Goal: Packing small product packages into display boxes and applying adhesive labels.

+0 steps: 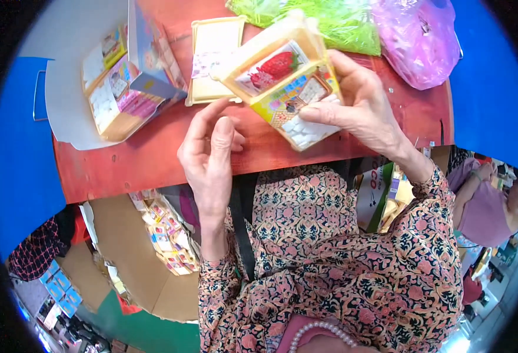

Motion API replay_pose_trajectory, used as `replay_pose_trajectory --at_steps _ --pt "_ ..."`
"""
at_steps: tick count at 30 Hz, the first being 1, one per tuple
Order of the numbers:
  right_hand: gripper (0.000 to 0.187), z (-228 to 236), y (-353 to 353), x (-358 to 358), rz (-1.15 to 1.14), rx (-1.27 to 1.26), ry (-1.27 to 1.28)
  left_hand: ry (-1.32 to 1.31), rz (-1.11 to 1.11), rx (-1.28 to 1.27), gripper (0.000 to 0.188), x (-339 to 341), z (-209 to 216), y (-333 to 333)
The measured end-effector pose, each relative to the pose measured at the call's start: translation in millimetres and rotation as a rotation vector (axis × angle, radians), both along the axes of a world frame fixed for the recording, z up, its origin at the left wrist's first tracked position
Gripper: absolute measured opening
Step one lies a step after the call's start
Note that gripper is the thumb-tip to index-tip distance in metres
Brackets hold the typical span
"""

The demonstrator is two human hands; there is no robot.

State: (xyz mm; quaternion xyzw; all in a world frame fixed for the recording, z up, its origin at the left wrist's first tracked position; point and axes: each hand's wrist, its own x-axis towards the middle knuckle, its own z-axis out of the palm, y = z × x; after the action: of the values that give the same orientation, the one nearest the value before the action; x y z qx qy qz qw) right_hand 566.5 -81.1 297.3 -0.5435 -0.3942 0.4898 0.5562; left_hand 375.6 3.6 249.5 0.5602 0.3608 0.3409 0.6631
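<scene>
My right hand (pixel 368 103) grips an opened cream plastic case (pixel 321 50) above the table, thumb across its lower part. A strawberry picture card (pixel 274 66) lies in one half; the other has a yellow printed card and small white pieces (pixel 309 130). Just left of it, my left hand (pixel 208 162) is empty, fingers apart and partly curled. Behind lies another cream case (pixel 215 44), spread open on the table, with a pink-patterned strip across it. At the left, a light carton (pixel 156 65) holds several similar filled cases (pixel 107 109).
The table (pixel 123 167) is red. A bright green plastic bag (pixel 335 29) and a pink plastic bag (pixel 418 44) sit at its far right. Below the near edge, a large cardboard box (pixel 132 253) holds several small packs. Another person (pixel 485 206) is at the right.
</scene>
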Motion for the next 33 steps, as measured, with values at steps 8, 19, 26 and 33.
replay_pose_trajectory --at_steps 8,19,26,33 --pt "0.052 -15 -5 12 -0.137 -0.141 0.195 0.51 0.145 1.188 0.024 40 -16 32" --pt "0.043 -34 -19 35 -0.306 -0.164 0.296 0.712 -0.019 1.045 0.041 60 -22 37" --pt "0.042 -39 -22 33 -0.315 -0.136 0.282 0.59 0.021 1.098 0.057 52 -15 41" --pt "0.037 -50 -32 49 -0.349 -0.122 0.28 -0.184 -0.21 -0.299 0.058 28 14 21"
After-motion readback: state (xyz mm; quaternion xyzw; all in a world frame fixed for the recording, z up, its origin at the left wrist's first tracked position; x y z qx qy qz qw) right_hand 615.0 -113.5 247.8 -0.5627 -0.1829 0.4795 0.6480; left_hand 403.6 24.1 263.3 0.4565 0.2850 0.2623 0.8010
